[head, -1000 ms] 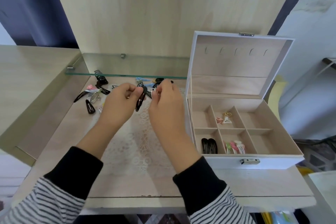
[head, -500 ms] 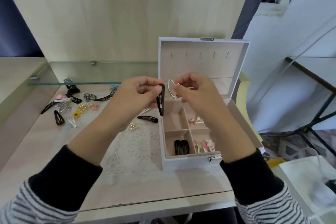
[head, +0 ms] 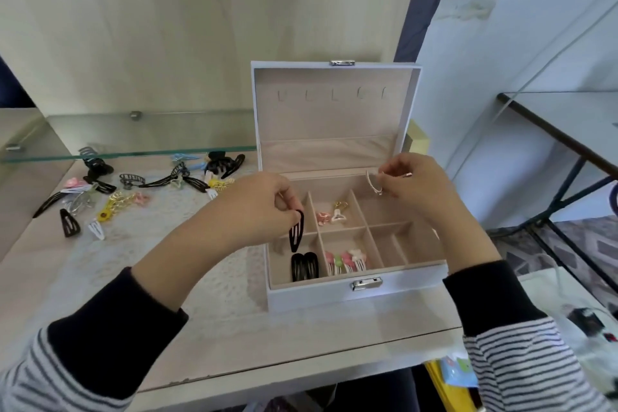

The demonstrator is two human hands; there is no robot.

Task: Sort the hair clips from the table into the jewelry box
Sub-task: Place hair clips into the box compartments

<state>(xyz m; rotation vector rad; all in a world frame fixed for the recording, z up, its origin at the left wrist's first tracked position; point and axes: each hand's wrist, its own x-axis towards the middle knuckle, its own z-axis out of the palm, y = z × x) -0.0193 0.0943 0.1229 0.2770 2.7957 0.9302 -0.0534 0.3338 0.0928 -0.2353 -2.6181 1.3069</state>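
A pale wooden table [head: 100,278] stands against a light panelled wall, a glass shelf [head: 133,140] running along its back edge and a lace mat under the work area. At the centre-right sits the white jewelry box [head: 334,298], lid upright, its tray split into small cells. The left hand [head: 254,211] pinches a black snap clip [head: 297,230] by its top end, so the clip hangs near vertical, long axis running twelve to six o'clock, tip pointing down into the front-left cell. Straight below it, at six o'clock, two matching black clips [head: 304,266] lie side by side in that cell, also lengthwise front to back; this hand is plainly the nearer one, and the drop looks to need only a short lowering. The cell wall at three o'clock of the hanging clip is close, and I judge a swing could catch it. The right hand [head: 418,187] is closed on a thin silver clip [head: 374,183] above the rear-right cell, which looks bare beneath. Between the hands, the rear-middle cell holds pink and gold clips [head: 334,216], and the front-middle one pink and green clips [head: 344,261]. The unsorted pile of hair clips [head: 140,191] lies well apart at nine to ten o'clock of the box.
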